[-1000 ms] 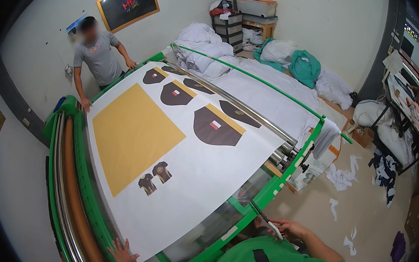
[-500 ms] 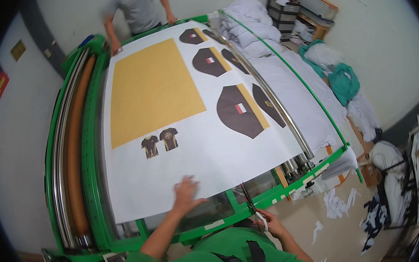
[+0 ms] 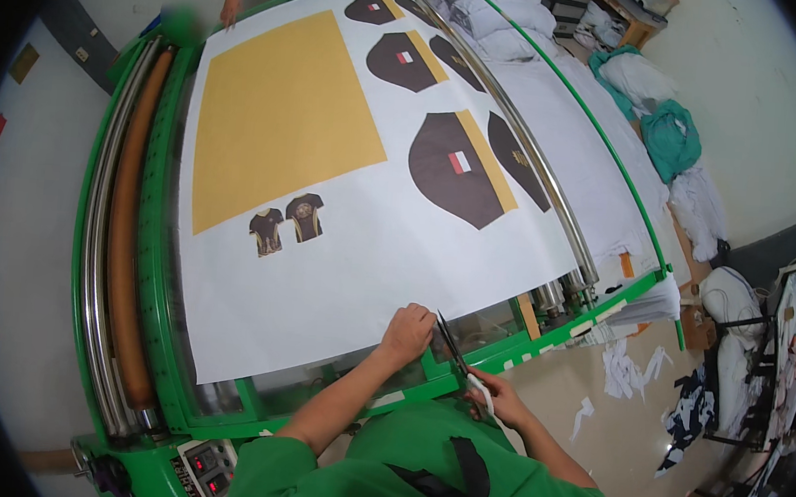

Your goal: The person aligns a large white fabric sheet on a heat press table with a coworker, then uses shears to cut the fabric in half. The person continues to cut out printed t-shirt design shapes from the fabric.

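Left hand [image 3: 408, 333] gripping sheet [image 3: 272, 304], right hand [image 3: 496, 396] holding scissors [image 3: 460, 362], green machine [image 3: 160, 230], littered floor [image 3: 626, 439]

White paper [image 3: 318, 308] bears a plain gold rectangle [image 3: 287, 118] and three dark brown, gold-edged panels [image 3: 446, 168].

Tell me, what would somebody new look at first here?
Probably the big, flat yellow printed rectangle on the far left part of the wide white sheet. Next, perhaps, the three dark brown, rounded shapes with yellow bands, printed to its right. Then the bare right hand, low in the picture, holding dark-bladed scissors with white handles, their tips beside the bare left hand at the sheet's near edge.
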A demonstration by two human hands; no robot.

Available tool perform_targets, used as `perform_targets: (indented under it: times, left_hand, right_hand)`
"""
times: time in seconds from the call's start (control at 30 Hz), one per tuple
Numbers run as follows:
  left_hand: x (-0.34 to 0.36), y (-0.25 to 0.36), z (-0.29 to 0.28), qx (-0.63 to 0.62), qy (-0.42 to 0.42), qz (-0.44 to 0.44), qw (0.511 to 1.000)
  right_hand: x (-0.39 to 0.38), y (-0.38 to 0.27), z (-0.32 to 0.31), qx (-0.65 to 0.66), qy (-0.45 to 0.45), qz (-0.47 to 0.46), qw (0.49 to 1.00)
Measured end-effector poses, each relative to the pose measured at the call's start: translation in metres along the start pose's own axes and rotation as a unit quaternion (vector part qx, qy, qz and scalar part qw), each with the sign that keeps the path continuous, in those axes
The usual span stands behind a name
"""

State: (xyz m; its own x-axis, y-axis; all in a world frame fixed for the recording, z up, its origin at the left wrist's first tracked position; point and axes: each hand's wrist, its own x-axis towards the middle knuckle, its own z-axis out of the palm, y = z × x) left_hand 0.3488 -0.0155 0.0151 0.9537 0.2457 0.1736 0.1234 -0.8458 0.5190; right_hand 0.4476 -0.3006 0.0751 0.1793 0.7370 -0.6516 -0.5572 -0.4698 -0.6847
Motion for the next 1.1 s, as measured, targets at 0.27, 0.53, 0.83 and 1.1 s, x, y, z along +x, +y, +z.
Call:
perform_targets:
  times: [0.27, 0.53, 0.83, 1.1]
  left_hand:
    - [0.008, 0.006, -0.014, -0.05, 0.026, -0.014, 0.998]
    - [0.011, 0.006, -0.014, -0.025, 0.013, -0.006, 1.0]
    - [0.01, 0.003, -0.005, -0.024, 0.051, 0.007, 0.998]
    - [0.006, 0.013, -0.014, -0.026, 0.052, -0.04, 0.998]
  right_hand:
    - [-0.043, -0.003, -0.016, 0.0, 0.017, 0.056, 0.998]
    - [0.034, 0.002, 0.004, 0.028, 0.017, -0.032, 0.999]
    - [0.042, 0.01, 0.011, -0.008, 0.045, -0.05, 0.998]
    - [0.069, -0.024, 0.022, -0.047, 0.075, -0.056, 0.995]
